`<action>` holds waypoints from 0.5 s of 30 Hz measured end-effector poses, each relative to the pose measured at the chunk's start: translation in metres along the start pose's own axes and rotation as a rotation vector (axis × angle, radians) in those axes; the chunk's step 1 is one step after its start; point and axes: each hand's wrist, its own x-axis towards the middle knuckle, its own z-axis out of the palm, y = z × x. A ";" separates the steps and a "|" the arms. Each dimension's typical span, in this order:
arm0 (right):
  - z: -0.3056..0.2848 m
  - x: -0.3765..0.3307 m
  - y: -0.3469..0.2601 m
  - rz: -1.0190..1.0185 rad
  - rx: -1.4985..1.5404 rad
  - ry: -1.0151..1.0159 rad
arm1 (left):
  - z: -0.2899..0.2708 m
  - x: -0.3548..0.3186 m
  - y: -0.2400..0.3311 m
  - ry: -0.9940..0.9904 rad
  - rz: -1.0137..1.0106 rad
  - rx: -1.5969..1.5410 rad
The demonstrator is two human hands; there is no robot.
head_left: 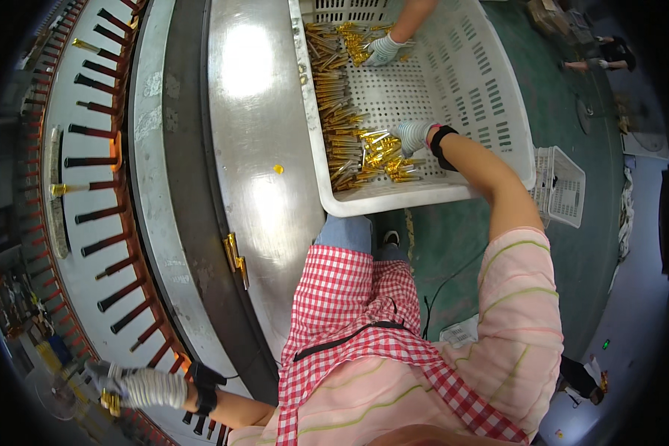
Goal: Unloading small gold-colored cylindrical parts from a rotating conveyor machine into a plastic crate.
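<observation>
My left hand (145,388), in a striped knit glove with a black wrist strap, is over the rack at the lower left. Its fingers are closed on a few small gold tubes (110,402). Inside the large white crate (424,195), my right hand (412,139), gloved the same way, reaches down into a loose pile of slender gold-and-silver tubes (379,151). Its fingers curl onto some of them, partly hidden. More tubes (333,89) lie in rows along the crate's left side.
Another person's gloved hand (383,50) works at the crate's far end. Left of the metal table (256,141) runs a curved line of dark rods (93,162), a couple tipped with gold. Several loose tubes (236,259) and a yellow bit (278,169) lie on the table. A smaller white crate (569,186) stands right.
</observation>
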 end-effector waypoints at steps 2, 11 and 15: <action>0.002 0.007 0.006 0.010 -0.015 0.007 | -0.027 0.010 -0.020 0.028 -0.051 -0.011; 0.035 0.042 0.001 0.032 -0.287 0.189 | 0.011 -0.005 0.078 0.112 -0.627 -0.997; 0.026 0.027 0.007 0.059 -0.241 0.019 | 0.008 0.002 0.053 0.007 -0.548 -1.161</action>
